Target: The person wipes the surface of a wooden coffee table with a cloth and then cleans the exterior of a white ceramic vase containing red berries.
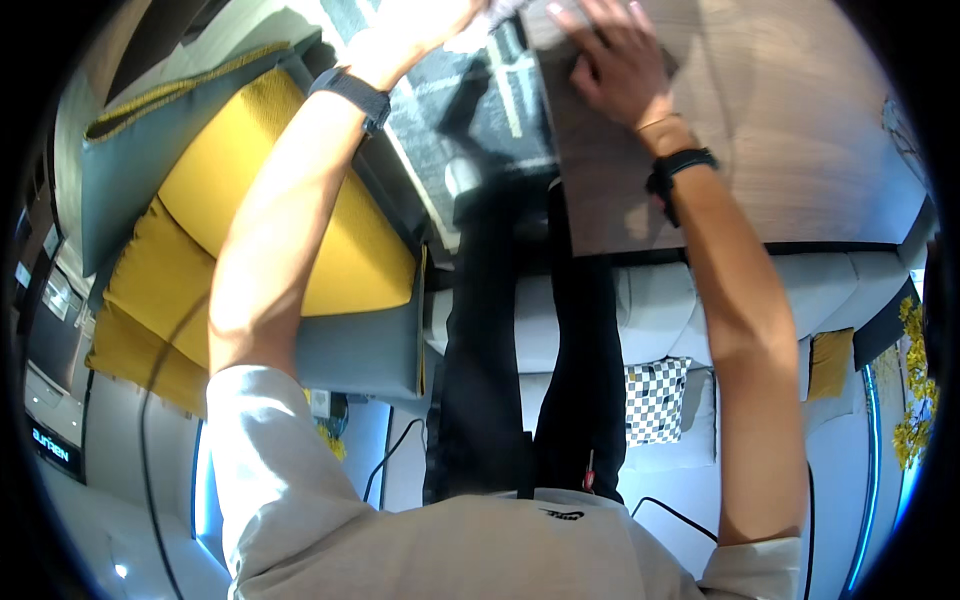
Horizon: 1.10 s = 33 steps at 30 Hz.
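Observation:
At the top of the head view, my left hand [431,26] is overexposed by bright light and partly cut off by the frame edge. A greyish patterned thing [506,10], perhaps a cloth, shows beside its fingers; whether the hand grips it I cannot tell. My right hand [619,64] lies over the wooden tabletop [780,150] near its left edge, fingers spread, with nothing visible in it. Both wrists wear dark bands.
A yellow and grey armchair [300,225] stands at the left. Below the tabletop is a light grey sofa [660,292] with a checkered cushion [656,401] and a mustard cushion [830,364]. A patterned rug [495,112] lies on the floor between armchair and table.

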Each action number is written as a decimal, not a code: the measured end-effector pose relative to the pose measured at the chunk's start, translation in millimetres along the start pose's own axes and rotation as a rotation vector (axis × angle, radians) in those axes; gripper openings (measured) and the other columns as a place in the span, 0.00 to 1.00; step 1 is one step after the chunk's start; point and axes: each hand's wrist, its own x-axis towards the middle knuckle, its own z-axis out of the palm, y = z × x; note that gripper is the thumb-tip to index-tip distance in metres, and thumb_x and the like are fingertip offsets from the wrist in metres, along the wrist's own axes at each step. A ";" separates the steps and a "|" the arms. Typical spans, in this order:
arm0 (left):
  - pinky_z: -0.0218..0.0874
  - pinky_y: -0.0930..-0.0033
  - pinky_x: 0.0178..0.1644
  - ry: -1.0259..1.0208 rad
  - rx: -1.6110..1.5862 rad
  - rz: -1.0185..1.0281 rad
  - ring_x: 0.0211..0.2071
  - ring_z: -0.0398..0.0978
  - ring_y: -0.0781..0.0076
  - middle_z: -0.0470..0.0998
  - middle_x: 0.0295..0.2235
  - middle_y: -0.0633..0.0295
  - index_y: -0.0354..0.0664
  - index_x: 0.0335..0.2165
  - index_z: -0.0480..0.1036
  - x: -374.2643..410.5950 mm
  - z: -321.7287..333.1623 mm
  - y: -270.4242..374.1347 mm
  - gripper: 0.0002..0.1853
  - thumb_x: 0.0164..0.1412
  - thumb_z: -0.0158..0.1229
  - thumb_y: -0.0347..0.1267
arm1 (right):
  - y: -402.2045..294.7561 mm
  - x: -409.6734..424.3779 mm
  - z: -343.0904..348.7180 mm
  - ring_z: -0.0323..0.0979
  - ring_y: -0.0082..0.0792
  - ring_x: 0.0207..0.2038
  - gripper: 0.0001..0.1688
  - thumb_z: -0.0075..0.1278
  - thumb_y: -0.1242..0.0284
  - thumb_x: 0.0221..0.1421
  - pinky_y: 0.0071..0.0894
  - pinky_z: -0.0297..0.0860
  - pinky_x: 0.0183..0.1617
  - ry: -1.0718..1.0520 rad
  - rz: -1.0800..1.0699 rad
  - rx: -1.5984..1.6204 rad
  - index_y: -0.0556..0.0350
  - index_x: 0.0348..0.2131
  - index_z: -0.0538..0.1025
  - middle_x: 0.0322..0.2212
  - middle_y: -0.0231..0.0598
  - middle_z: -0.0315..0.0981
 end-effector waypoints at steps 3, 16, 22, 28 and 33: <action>0.52 0.49 0.68 0.131 -0.192 -0.244 0.64 0.60 0.36 0.63 0.64 0.37 0.45 0.63 0.67 34.8 -4.2 -4.6 0.26 0.67 0.45 0.30 | 3.9 -3.3 17.3 0.52 0.37 0.71 0.34 0.47 0.67 0.57 0.52 0.45 0.75 0.144 -0.040 -0.051 0.35 0.63 0.70 0.69 0.34 0.56; 0.39 0.44 0.75 0.141 0.473 -0.256 0.70 0.51 0.41 0.56 0.68 0.40 0.30 0.65 0.58 65.1 48.0 -6.5 0.34 0.62 0.53 0.26 | 3.5 -1.3 -1.3 0.47 0.38 0.73 0.38 0.52 0.61 0.57 0.49 0.41 0.77 0.038 0.045 0.145 0.46 0.65 0.67 0.70 0.37 0.54; 0.41 0.48 0.75 0.169 0.451 -0.397 0.69 0.51 0.37 0.54 0.69 0.41 0.33 0.67 0.56 63.9 68.5 8.1 0.33 0.66 0.50 0.27 | 12.7 -15.0 -4.4 0.48 0.39 0.72 0.34 0.49 0.64 0.58 0.44 0.43 0.77 0.116 0.092 0.234 0.49 0.62 0.69 0.69 0.36 0.56; 0.46 0.48 0.72 -0.033 0.454 -0.452 0.66 0.55 0.32 0.53 0.68 0.34 0.32 0.63 0.63 -6.8 72.5 68.1 0.33 0.58 0.48 0.21 | -16.8 -102.6 -36.3 0.50 0.47 0.71 0.32 0.49 0.68 0.57 0.48 0.43 0.77 -0.027 0.193 0.216 0.58 0.60 0.70 0.66 0.48 0.58; 0.48 0.42 0.71 -0.684 0.596 -0.412 0.66 0.58 0.38 0.59 0.67 0.41 0.37 0.64 0.62 -122.5 104.0 180.0 0.29 0.68 0.48 0.35 | -81.5 -292.2 -113.6 0.51 0.54 0.70 0.32 0.49 0.74 0.53 0.54 0.47 0.75 -0.017 0.311 0.303 0.64 0.58 0.72 0.67 0.55 0.56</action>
